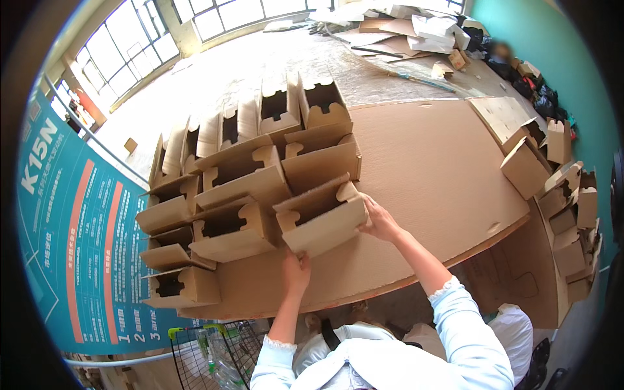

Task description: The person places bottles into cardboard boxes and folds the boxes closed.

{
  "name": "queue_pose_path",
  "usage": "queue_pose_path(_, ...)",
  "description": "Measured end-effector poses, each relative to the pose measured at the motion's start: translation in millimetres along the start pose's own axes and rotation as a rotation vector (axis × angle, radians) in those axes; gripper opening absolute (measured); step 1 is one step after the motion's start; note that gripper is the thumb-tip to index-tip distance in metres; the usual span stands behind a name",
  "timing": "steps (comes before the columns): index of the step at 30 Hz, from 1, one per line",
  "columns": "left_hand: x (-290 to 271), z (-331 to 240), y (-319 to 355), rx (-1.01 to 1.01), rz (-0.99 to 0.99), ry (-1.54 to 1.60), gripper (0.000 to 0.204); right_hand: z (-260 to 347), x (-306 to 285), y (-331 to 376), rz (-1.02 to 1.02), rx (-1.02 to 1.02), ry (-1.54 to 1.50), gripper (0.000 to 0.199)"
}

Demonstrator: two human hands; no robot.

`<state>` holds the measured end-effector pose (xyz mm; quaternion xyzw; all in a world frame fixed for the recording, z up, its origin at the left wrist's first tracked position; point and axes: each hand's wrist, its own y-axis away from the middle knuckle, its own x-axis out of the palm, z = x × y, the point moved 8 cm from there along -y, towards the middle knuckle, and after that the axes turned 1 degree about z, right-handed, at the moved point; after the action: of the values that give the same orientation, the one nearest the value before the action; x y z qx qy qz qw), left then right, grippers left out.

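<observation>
From the head view: My right fingers (372,209) clasp the right end of a box (325,227) near the middle of the frame, thumb on its front panel, while my left fingers (302,262) grip its lower near edge, their tips partly hidden. The open-topped box sits at a slant, just beside the front right of the group; I cannot tell whether its base is resting on the bench (429,169) or slightly raised.

From the centre to the left of the frame, other boxes (250,185) stand packed in uneven rows, tops open, notched flaps upright, interiors dark. By my judgement, the grouping is well along: those rows look placed, the box between my fingers is not yet squared to them, and the brown bench surface at centre right is bare. More boxes (569,253) lie jumbled at the right edge; whether they count as work left, I cannot tell.

A teal banner (84,253) leans along the left of the frame, a wire basket (188,354) holding clear bottles (221,361) stands at the lower left, and flattened cardboard (396,29) heaps up at the top right, a broom (416,79) below it.
</observation>
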<state>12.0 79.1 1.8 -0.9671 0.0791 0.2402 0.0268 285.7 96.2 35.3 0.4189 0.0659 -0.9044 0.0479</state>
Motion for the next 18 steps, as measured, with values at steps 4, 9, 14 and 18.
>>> queue_pose_path(4, 20, -10, -50, -0.039, -0.014, -0.083, 0.044, -17, -17, -15, -0.177, 0.108, 0.093, 0.08)
queue_pose_path(9, 29, 6, -90, 0.108, -0.121, -0.082, 0.037, -36, 0, -29, -0.156, 0.37, 0.006, 0.058)
queue_pose_path(14, 45, 49, -109, -0.032, 0.052, -0.273, 0.034, -25, 31, 36, -0.255, 0.358, 0.188, 0.055)
queue_pose_path(18, 52, 57, -85, 0.096, 0.125, 0.157, 0.04, -29, 16, 130, -0.33, 0.391, 0.172, 0.058)
